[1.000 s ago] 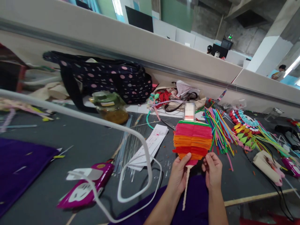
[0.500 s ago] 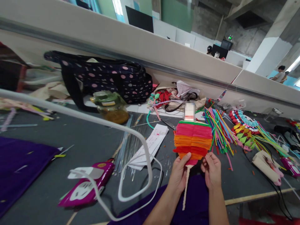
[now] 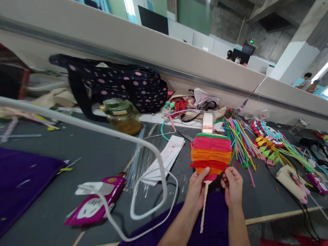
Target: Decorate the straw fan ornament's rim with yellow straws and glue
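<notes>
Both hands hold a layered paper craft figure (image 3: 210,153) upright above the grey bench (image 3: 84,157), low in the middle of the view. The left hand (image 3: 196,189) grips its lower left edge, thumb pressed on the orange bottom layers and fingers (image 3: 192,201) curled shut behind it. The right hand (image 3: 232,186) pinches the lower right edge, its fingers (image 3: 228,177) closed on the paper. The figure's body is a stack of fringed strips, green at the top, then pink, orange and red, with a small pale head piece on top. A cream cord (image 3: 204,205) hangs from its underside between the two wrists, over a purple cloth (image 3: 216,218) at the near edge.

Just right of the figure lies a bundle of coloured strips (image 3: 239,143), and beyond it a beaded ornament with red, white and turquoise beads (image 3: 266,136). To the left, a folded printed sheet (image 3: 166,159) rests on the bench, with a green-lidded glass jar (image 3: 121,116) farther back and a dark polka-dot bag (image 3: 115,85) against the partition wall. A magenta and white glue gun (image 3: 96,201) lies near the front left, its white cable (image 3: 153,164) looping across the bench.
</notes>
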Demonstrator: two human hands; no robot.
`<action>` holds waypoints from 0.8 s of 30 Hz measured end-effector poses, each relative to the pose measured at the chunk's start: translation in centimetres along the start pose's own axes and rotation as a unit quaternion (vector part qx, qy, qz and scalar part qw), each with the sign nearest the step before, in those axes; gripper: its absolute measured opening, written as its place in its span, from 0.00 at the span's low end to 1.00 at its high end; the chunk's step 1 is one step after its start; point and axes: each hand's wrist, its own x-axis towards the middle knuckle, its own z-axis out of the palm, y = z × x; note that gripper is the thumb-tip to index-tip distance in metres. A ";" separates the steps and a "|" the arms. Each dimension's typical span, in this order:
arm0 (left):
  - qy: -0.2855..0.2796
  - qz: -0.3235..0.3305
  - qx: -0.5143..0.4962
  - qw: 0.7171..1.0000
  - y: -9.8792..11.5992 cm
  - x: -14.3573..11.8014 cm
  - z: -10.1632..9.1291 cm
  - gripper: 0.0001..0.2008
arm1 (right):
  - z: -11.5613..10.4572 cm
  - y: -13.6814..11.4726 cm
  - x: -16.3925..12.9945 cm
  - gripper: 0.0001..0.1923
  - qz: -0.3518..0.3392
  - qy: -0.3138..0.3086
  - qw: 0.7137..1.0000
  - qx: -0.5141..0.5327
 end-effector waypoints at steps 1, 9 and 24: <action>-0.003 -0.003 -0.001 1.000 0.0 0.0 0.0 0.20 | 0.0 0.0 0.0 0.13 0.001 0.001 1.000 -0.001; 0.002 -0.012 -0.004 1.000 0.1 0.0 0.0 0.19 | 0.0 0.0 0.0 0.14 0.017 -0.013 1.000 -0.011; -0.003 -0.008 0.002 1.000 -0.3 0.3 -0.3 0.18 | 0.0 0.2 0.1 0.14 0.008 0.004 1.000 -0.011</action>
